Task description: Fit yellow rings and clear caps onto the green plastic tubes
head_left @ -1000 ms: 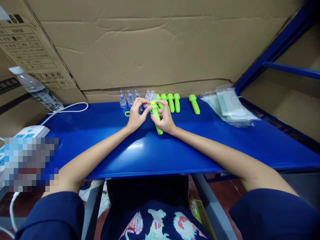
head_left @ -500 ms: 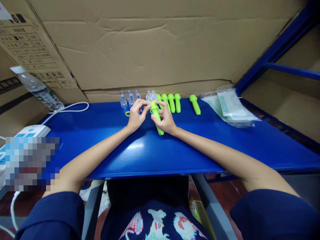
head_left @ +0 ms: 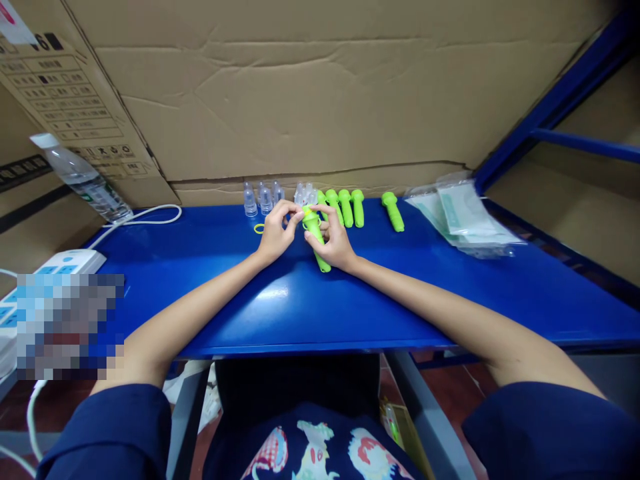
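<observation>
My right hand (head_left: 336, 241) is wrapped round a lime-green, torch-shaped plastic handle (head_left: 320, 252), which tilts with its wide end up and away from me. At that wide end my left hand (head_left: 277, 230) pinches a yellow ring (head_left: 307, 211), pressed against the green head; the fingertips partly hide it. Another yellow ring (head_left: 259, 228) lies on the table just left of my left hand. Behind my hands, several matching green handles (head_left: 345, 208) lie in a row, and one more green handle (head_left: 393, 212) lies apart to the right.
Several clear plastic caps (head_left: 265, 199) stand along the cardboard wall (head_left: 300, 100). Clear plastic bags (head_left: 465, 213) lie at the right of the blue table (head_left: 210, 313). On the left are a water bottle (head_left: 87, 183), a white cable and a power strip (head_left: 75, 260), beside a blurred-out patch.
The whole view has shifted slightly. Both hands keep their hold on the green handle, with the left fingers still at its wide end.
</observation>
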Demonstrator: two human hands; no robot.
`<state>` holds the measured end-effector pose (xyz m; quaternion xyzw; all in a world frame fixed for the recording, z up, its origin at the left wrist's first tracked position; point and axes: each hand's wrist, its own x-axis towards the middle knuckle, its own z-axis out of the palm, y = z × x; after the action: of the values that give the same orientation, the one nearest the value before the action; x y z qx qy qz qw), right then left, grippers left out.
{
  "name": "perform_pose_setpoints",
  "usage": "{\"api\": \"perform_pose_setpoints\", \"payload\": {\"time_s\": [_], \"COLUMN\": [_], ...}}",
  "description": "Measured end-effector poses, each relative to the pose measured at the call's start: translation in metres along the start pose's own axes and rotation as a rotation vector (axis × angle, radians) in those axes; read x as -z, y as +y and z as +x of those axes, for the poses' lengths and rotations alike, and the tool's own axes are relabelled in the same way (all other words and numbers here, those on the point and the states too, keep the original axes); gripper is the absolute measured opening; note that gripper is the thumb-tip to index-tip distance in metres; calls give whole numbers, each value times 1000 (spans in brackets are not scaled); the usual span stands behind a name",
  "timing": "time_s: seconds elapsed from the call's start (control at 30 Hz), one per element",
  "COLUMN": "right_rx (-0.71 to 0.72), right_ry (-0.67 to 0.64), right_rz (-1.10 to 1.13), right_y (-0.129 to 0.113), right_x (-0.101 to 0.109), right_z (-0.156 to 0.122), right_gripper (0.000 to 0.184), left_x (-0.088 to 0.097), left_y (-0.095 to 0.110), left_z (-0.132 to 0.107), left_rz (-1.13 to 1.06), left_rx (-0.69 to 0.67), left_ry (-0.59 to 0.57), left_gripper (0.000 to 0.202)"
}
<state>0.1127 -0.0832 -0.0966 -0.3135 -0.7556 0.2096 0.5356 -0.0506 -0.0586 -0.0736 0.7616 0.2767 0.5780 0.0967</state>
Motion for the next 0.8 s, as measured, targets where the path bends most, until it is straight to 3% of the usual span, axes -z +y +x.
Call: {"api": "perform_pose_setpoints", "payload": {"time_s": [0.2,0.57,0.8], "right_rx": [-28,-90,-21], "right_ry": [0,-24,9], "right_rz": [77,122,8], "right_y": [2,8,6], "right_x": [-2,-1,4], "right_z": [1,4,6], "right_gripper": [59,58,55], "left_x": [1,1,-4], "left_y": [-3,-8,-4], "left_z": [2,-1,2], "left_rz": [42,-16,-141], "left_rx": [-13,22,240], "left_ry": [-56,-103,-24], "left_gripper": [37,34,26]}}
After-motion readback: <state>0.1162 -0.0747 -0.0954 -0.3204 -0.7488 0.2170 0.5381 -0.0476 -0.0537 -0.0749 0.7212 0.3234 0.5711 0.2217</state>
